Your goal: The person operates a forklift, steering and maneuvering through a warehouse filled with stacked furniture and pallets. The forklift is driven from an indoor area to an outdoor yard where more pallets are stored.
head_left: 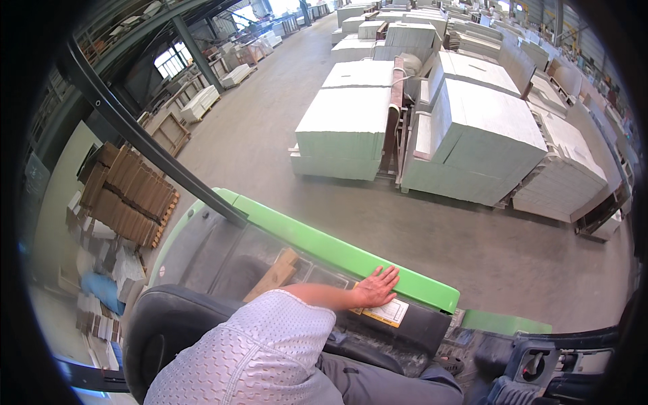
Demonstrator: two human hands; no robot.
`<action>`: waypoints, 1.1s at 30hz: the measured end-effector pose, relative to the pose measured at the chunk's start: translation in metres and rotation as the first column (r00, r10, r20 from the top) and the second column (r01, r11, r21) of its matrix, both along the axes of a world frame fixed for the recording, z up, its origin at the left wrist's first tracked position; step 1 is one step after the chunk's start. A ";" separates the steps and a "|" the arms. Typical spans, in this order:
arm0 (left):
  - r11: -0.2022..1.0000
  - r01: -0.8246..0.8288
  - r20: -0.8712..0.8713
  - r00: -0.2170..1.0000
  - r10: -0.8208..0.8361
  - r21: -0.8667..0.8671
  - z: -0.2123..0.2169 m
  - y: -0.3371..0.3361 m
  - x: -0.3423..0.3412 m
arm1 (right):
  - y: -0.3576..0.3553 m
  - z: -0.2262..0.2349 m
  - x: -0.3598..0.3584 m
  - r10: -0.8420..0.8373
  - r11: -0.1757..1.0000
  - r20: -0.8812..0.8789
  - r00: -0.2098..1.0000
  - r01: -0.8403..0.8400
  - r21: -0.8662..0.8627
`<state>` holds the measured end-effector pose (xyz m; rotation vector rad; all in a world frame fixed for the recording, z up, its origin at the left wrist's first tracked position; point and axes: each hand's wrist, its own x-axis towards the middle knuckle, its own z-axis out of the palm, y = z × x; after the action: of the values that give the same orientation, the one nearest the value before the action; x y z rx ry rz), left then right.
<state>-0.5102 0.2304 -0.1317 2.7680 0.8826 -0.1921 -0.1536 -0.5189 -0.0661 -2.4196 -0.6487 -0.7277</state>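
One hand (375, 288) visible, likely left, flat on green bar (351, 260) beside yellow label (386, 312), fingers spread, holding nothing. Other hand out of view. Seated in vehicle; slab stacks (351, 125) well apart across floor (256, 128). No handling begun.

Person seen from above, lower centre of the frame: pale textured top, grey trousers, dark shoe.

Short-sleeved shirt (250, 351), light grey-white, fabric stamped all over with a small raised honeycomb or mesh pattern; sleeve ends above the elbow, hem rounded and loose. Forearm (317, 295) bare below it, no watch, band or glove visible. One hand (375, 287) in view near centre frame, bare, no rings discernible at this size. Trousers (385, 385) plain mid-grey, smooth cloth, lower right of centre. Dark shoe tip (451, 365) just showing beyond the trouser leg. Other hand out of view.
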 end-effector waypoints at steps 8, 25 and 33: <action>1.000 0.012 0.002 1.000 -0.012 -0.027 0.001 0.020 -0.019 | 0.008 -0.007 -0.056 -0.013 1.000 0.017 1.000 0.013 0.002; 0.997 0.082 -0.016 0.997 -0.082 -0.011 0.013 0.072 -0.083 | 0.006 0.035 -0.224 -0.099 0.992 0.041 0.994 0.102 -0.068; 0.994 0.110 -0.007 0.994 -0.110 -0.008 0.021 0.091 -0.107 | 0.016 0.052 -0.298 -0.127 0.987 0.041 0.991 0.131 -0.097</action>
<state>-0.6173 0.3215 -0.1111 2.8124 0.7305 -0.2248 -0.4517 -0.5029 -0.0143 -2.5649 -0.5584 -0.8091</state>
